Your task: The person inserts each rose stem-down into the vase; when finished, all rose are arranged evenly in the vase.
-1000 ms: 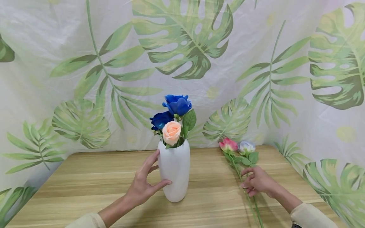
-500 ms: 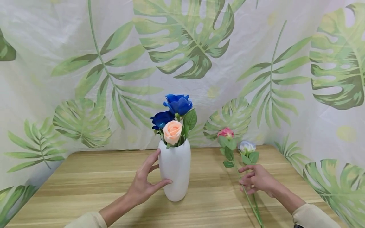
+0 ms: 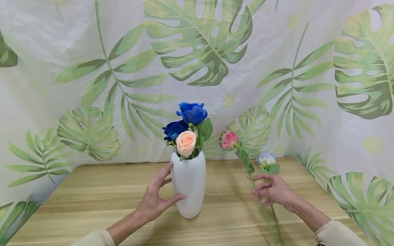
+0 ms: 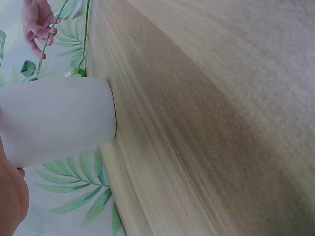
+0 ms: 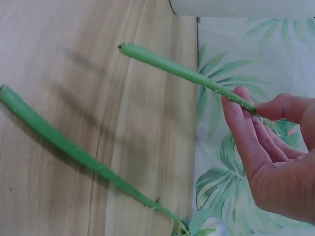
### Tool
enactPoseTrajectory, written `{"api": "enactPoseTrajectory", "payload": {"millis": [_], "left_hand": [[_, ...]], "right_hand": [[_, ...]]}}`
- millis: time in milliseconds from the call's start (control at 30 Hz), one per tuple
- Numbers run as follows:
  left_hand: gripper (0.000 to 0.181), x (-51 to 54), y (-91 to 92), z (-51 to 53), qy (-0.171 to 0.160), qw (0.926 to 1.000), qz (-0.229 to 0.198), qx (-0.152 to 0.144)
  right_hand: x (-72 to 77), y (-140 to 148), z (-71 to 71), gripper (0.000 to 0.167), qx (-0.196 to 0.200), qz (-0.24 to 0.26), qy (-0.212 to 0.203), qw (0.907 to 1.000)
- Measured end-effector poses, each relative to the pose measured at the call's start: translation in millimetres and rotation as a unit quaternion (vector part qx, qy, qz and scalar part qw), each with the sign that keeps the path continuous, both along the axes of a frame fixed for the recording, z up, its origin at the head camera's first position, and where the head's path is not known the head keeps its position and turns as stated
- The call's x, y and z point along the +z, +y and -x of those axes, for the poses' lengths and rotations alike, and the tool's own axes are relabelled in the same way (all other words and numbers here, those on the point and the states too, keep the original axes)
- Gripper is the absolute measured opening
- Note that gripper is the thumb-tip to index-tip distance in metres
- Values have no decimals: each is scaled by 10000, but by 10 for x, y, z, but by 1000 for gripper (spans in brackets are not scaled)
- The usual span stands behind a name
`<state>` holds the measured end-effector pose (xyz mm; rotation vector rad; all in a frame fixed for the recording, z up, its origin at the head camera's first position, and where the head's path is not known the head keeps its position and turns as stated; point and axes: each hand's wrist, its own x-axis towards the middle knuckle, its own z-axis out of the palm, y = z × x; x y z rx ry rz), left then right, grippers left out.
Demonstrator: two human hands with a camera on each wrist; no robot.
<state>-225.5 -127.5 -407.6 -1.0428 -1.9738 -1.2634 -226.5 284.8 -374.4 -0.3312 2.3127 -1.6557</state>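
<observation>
The white vase (image 3: 188, 186) stands upright on the wooden table, holding two blue roses (image 3: 192, 113) and a peach rose (image 3: 186, 143). Thumb and fingers of my left hand (image 3: 154, 201) grip the vase's left side. On the right, my right hand (image 3: 275, 193) pinches the green stem (image 5: 172, 67) of a pink rose (image 3: 230, 139) between thumb and fingers, its head raised and tilted left. A pale blue-white rose (image 3: 266, 158) lies on the table beside that hand, its stem (image 5: 74, 148) on the wood in the right wrist view.
The wooden table (image 3: 101, 191) reaches back to a leaf-patterned cloth (image 3: 197, 41) hanging behind it. The lying rose's stem runs toward the table's front edge, to the right of the vase.
My right hand has lifted the pink rose off the table; its head has turned and moved left, away from the pale rose. My left hand has stayed on the vase.
</observation>
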Motion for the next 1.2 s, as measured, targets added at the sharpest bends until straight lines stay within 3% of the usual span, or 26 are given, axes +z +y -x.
{"api": "enactPoseTrajectory", "payload": {"millis": [333,733,1000,1200], "left_hand": [[111,22,3,-22,-71,10000,47,47],[111,5,0,-13,8,10000,61,51],[111,-8,-8,-5,36,10000,47,48],[110,-5,-11,1,9,10000,32,-5]], "right_hand": [[84,-86,-36,62,205,413,72,9989],[211,-239,-120,69,635,1239,339,9897],[248,-346,-131,72,354,1284,714,9885],[244,-412,-139,71,151,1448,574,9877]]}}
